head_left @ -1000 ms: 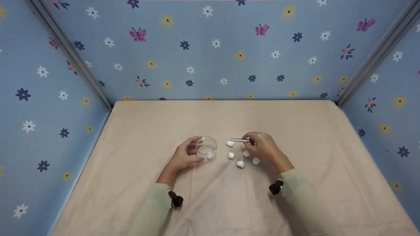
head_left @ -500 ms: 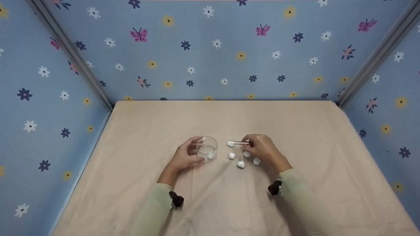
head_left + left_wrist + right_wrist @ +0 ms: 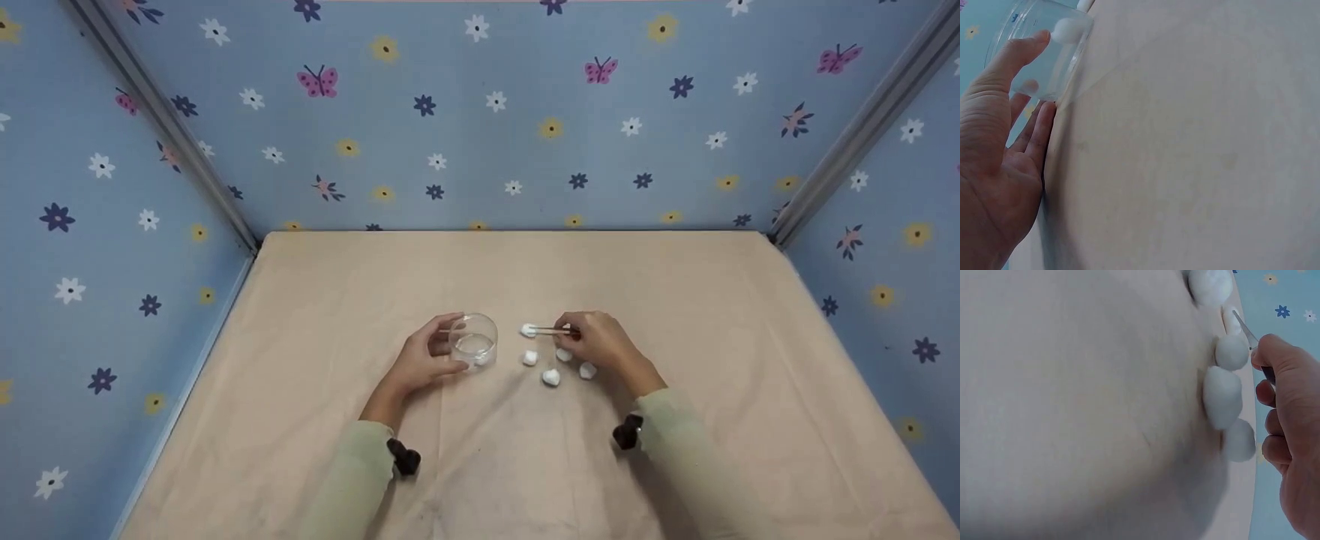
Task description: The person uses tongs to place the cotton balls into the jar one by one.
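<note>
My left hand (image 3: 424,358) grips a clear round jar (image 3: 484,334) from its left side, thumb in front and fingers behind. Through the wall of the jar (image 3: 1033,56) in the left wrist view, a white ball (image 3: 1067,31) shows near the bottom. In my right hand (image 3: 600,337) a pair of tweezers (image 3: 551,330) is pinched, pointing left. Their tips meet the farthest cotton ball (image 3: 528,330). The right wrist view shows the tweezers (image 3: 1246,326) with tips right at that cotton ball (image 3: 1231,322), partly hidden behind nearer ones.
Several more cotton balls lie on the cloth, among them one near the jar (image 3: 530,358), one in front (image 3: 551,377) and one by the right wrist (image 3: 587,370). A beige cloth (image 3: 360,277) covers the table. Blue flowered panels (image 3: 480,150) rise behind and at both sides.
The tweezers have come down a little from above the farthest cotton ball, and their tips have drawn together on it. The left hand and jar have stayed in place.
</note>
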The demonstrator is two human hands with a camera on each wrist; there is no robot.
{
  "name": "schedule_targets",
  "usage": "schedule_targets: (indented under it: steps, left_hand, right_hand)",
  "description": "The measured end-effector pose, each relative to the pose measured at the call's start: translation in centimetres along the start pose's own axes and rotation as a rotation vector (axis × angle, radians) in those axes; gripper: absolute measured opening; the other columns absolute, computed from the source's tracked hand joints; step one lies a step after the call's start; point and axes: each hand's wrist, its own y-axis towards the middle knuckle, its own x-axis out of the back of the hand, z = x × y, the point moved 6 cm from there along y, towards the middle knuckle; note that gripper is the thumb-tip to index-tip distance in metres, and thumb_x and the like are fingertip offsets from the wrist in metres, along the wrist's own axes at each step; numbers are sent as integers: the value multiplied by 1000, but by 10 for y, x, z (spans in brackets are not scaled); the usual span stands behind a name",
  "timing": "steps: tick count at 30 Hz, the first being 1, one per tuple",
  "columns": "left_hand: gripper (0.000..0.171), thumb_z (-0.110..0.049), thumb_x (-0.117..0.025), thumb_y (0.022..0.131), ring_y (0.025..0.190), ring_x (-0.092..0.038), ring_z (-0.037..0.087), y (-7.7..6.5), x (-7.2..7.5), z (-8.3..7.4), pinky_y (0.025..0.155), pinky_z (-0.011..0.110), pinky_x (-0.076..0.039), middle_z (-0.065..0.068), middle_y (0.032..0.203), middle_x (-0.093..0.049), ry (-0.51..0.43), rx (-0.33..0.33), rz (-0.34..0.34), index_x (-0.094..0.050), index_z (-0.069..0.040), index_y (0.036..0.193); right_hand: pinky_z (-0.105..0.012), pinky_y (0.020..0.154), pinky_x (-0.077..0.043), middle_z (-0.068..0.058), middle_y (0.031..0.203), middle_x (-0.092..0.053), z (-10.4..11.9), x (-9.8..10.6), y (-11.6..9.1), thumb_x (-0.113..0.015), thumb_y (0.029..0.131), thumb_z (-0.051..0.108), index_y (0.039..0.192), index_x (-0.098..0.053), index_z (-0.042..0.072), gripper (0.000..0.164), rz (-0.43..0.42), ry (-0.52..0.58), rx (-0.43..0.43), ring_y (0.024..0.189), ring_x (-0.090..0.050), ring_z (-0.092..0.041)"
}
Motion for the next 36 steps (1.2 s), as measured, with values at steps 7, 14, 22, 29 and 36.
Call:
schedule_targets:
  steps: [7, 14, 22, 29, 36]
  left_hand:
    - [88, -2, -93, 88, 142, -68, 44, 0, -1, 1, 123, 58, -57, 22, 162, -62, 2, -7, 4, -53, -13, 166]
    - [89, -1, -94, 88, 143, -68, 45, -1, -1, 1, 123, 59, -56, 23, 162, -62, -1, -10, 4, -53, -12, 166]
    - [88, 1, -92, 88, 143, -68, 45, -1, -1, 0, 123, 57, -57, 23, 162, -62, -6, 0, 0, -53, -12, 166]
    - [87, -1, -92, 88, 142, -69, 43, 0, -1, 2, 122, 55, -57, 22, 161, -62, 2, 9, 2, -54, -13, 166]
    - [87, -2, -93, 88, 140, -70, 40, 1, 0, 2, 122, 50, -58, 20, 161, -62, 5, 10, -1, -54, -14, 165]
  right_hand:
    - [-50, 83, -61, -12, 101, -83, -2, -2, -1, -79, 104, 20, 119, -82, 9, 20, 7, -4, -9, 86, -70, -23]
    - [-47, 81, -59, -11, 101, -83, -2, -2, -1, -77, 104, 22, 120, -82, 10, 20, 11, -17, -17, 84, -67, -21]
    - [-48, 83, -58, -11, 103, -83, -2, -2, 0, -76, 106, 22, 120, -82, 11, 20, 12, -9, -29, 85, -66, -22]
    - [-47, 81, -57, -10, 101, -84, -1, -1, -2, -75, 106, 20, 117, -83, 10, 17, -22, 1, 6, 82, -64, -20]
    - [-47, 82, -57, -10, 102, -84, 0, -1, -2, -74, 106, 20, 118, -83, 11, 18, -25, 11, 14, 83, -63, -20]
